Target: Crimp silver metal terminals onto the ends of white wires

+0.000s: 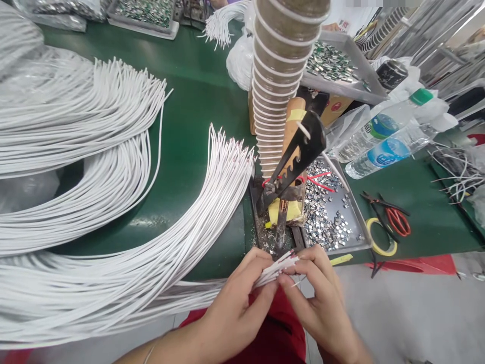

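Note:
My left hand (242, 298) is closed round a small bunch of white cables (271, 273) at the front edge of the table. At the tips of that bunch, my right hand (318, 293) has its thumb and fingers pinched on the cable ends. Just beyond both hands stands a soldering fixture (282, 202) with a black notched bracket and a yellow pad. Right of it lies a tray of small metal connectors (329, 212). A larger bundle of white cables (227, 177) curves across the table on the left.
A ribbed hose (284, 60) rises behind the fixture. More white cables (76, 121) cover the far left. Water bottles (390, 149), pliers (382, 207) and a yellow tape roll (382, 242) lie right. Behind are trays of green boards (344, 86). A person's hand (332, 27) shows at the back.

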Demonstrator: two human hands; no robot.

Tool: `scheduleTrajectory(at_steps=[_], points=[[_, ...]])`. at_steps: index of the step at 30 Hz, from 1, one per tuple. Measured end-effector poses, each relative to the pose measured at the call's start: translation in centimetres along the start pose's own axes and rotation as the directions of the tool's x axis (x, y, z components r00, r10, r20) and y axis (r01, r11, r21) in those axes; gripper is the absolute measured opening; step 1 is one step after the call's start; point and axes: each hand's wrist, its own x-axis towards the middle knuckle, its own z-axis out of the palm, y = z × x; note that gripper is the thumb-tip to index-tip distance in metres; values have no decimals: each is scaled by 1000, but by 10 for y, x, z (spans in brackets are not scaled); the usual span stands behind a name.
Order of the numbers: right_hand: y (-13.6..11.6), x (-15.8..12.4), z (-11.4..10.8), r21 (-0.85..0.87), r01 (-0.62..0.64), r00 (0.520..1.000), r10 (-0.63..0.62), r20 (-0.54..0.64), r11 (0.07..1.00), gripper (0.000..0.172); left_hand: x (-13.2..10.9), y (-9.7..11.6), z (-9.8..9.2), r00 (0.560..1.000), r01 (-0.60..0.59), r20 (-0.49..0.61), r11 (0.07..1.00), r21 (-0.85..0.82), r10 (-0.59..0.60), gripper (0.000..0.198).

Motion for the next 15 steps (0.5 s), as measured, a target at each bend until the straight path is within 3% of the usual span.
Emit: scheduleTrajectory(at_steps=[15], points=[[3,-2,-1,96,201,978,-194,-77,975,12,3,7,-1,990,139,2,978,-155,-140,22]])
